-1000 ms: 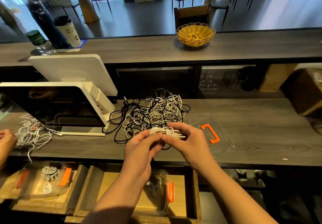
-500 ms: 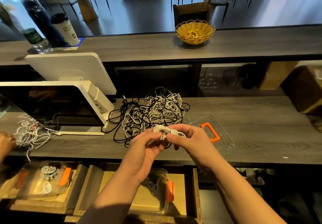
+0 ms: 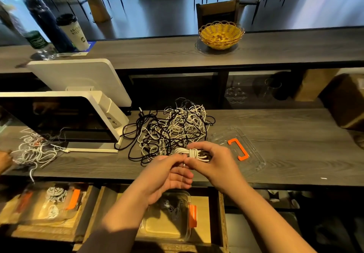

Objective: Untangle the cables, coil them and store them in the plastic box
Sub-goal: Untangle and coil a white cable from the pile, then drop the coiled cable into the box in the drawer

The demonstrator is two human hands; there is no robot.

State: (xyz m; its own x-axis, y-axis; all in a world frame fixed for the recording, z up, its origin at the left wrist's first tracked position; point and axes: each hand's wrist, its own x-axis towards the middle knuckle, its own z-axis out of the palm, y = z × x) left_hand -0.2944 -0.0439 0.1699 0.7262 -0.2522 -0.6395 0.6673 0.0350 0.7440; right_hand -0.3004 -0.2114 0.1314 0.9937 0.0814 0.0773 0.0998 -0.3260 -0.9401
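A coiled white cable, wrapped tight round its middle, is held above the near edge of the counter. My right hand grips its right half with curled fingers. My left hand pinches the cable's loose end next to the coil, with its other fingers loosely curled. Behind the hands lies a tangled heap of black and white cables. A clear plastic box with an orange clip sits in an open drawer below the hands and holds some dark cable. Its clear lid with an orange handle lies on the counter to the right.
A white screen on a stand fills the counter's left. Further left, another person's hand touches loose white cables. A second box with white coils sits at lower left. On the upper shelf are a yellow basket and cups.
The wrap round the coil's middle has tightened. My left hand has slipped lower and now pinches the loose end. The view has shifted slightly.
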